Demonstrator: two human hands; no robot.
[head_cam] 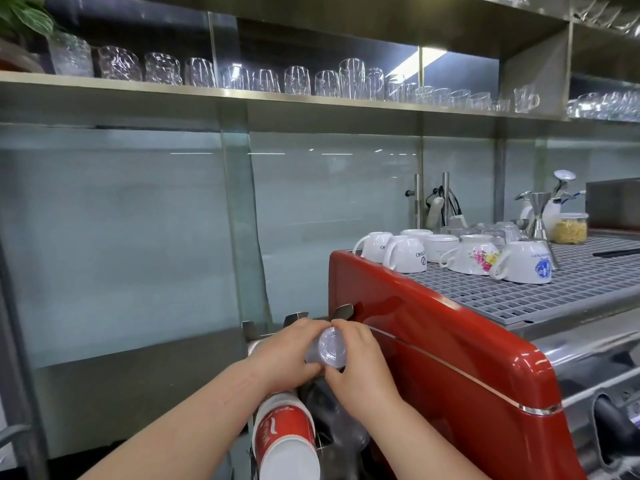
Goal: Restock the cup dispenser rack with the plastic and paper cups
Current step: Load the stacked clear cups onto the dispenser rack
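A stack of clear plastic cups (331, 348) points its base at me, just left of the red espresso machine. My left hand (284, 353) grips it from the left and my right hand (360, 372) from the right. Behind my hands rise the metal prongs of the cup dispenser rack (294, 318). Under my left wrist a stack of red-and-white paper cups (284, 441) sticks out of the rack toward me. Beside it, more clear plastic cups (346, 431) lie in a dark slot under my right hand.
The red espresso machine (450, 358) fills the right side, with upturned white ceramic cups (408, 256) on its grey grid top. A glass panel (138, 237) stands behind the rack. A steel shelf (242, 93) overhead holds rows of drinking glasses.
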